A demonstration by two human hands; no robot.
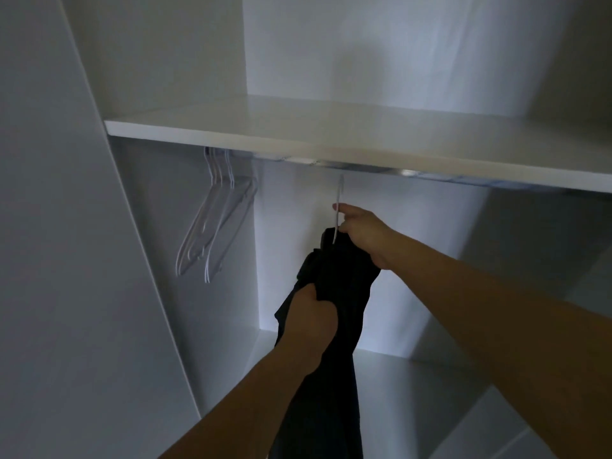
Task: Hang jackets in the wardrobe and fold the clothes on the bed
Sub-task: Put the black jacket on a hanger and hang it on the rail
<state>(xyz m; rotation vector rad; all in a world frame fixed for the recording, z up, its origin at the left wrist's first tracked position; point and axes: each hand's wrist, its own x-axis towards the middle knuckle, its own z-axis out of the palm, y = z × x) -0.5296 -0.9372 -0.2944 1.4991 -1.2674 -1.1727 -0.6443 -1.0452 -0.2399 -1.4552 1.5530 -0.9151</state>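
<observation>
right hand gripped thin white hanger under metal rail | left hand clutched black fabric jacket | spare white hangers far left

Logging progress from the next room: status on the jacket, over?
Right hand grips hanger at jacket collar; left hand grips jacket lower. Hook just under rail, not visibly on. Spare hangers far left, path clear.
</observation>
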